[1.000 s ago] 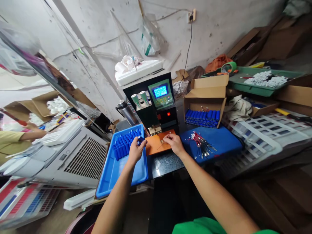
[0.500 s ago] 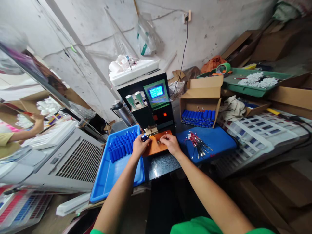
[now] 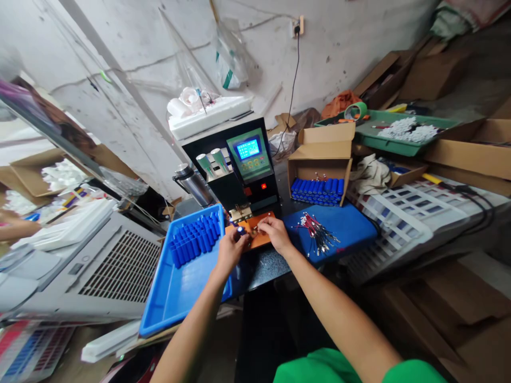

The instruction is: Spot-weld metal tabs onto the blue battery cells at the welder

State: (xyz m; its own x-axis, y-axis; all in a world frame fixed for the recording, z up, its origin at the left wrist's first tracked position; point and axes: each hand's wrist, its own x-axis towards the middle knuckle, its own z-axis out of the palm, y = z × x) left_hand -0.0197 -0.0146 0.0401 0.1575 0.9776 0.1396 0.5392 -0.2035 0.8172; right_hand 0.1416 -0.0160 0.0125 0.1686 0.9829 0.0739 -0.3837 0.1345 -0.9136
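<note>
My left hand (image 3: 230,251) is closed around a blue cylindrical battery cell (image 3: 240,230), its pale end turned up toward me. To its right, my right hand (image 3: 276,234) pinches a thin wire lead (image 3: 255,230), partly hidden by the fingers. Both hands are at the orange work plate (image 3: 261,242), just below the metal electrodes (image 3: 240,211) of a black spot welder (image 3: 261,201) with a lit blue screen (image 3: 248,149). Right of my hands, a bundle of red and black wire leads (image 3: 317,234) lies on a blue pad (image 3: 355,223).
On the left, a blue tray (image 3: 159,298) holds rows of blue cells (image 3: 195,239). An open carton (image 3: 321,151) with stacked blue cells (image 3: 317,190) stands behind the pad. A steel flask (image 3: 194,183) is beside the welder. Another person's arm (image 3: 18,229) shows far left.
My left hand has drawn the cell slightly back from the electrodes and tilted its end toward me. Both hands are closer together. The view has shifted, and the other person's arm is lower.
</note>
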